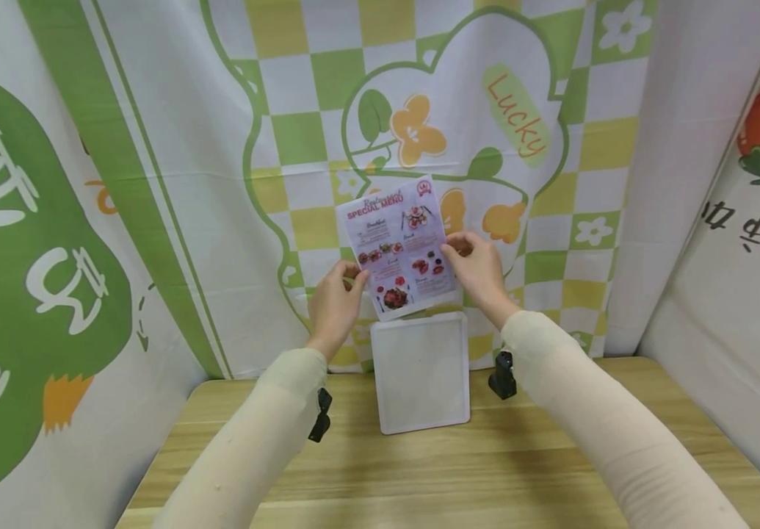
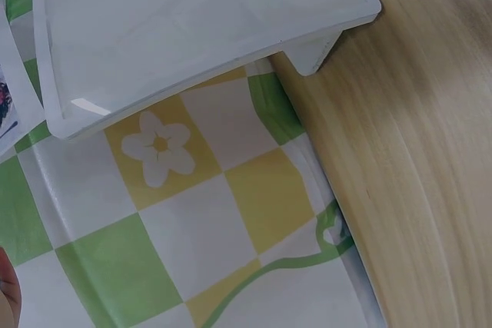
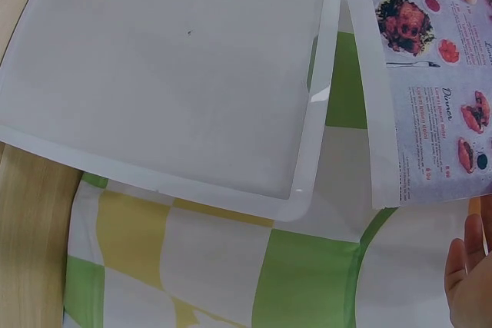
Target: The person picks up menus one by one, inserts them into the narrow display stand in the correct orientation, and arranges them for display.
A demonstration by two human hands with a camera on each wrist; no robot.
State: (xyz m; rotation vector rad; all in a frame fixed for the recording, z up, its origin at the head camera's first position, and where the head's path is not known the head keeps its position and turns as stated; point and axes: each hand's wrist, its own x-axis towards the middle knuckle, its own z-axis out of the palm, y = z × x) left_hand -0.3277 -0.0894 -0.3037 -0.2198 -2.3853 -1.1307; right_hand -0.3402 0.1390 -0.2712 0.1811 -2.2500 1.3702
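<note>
A printed menu sheet (image 1: 398, 246) headed "SPECIAL MENU" is held up, slightly tilted, between both hands. My left hand (image 1: 336, 305) pinches its lower left edge, and my right hand (image 1: 477, 268) pinches the right edge. Just below the sheet, a white framed stand (image 1: 421, 373) with a blank face stands on the table. In the right wrist view the menu (image 3: 430, 97) is apart from the stand's rim (image 3: 307, 136). The left wrist view shows a support foot (image 2: 311, 53) behind the stand's panel and only a sliver of the left hand (image 2: 8, 289).
The wooden table (image 1: 413, 477) runs up to a checkered green and yellow backdrop (image 1: 327, 81) printed with "Lucky". Printed cloth walls rise at the left (image 1: 56, 257) and right (image 1: 723, 308). Black wrist cameras (image 1: 503, 376) hang under both forearms.
</note>
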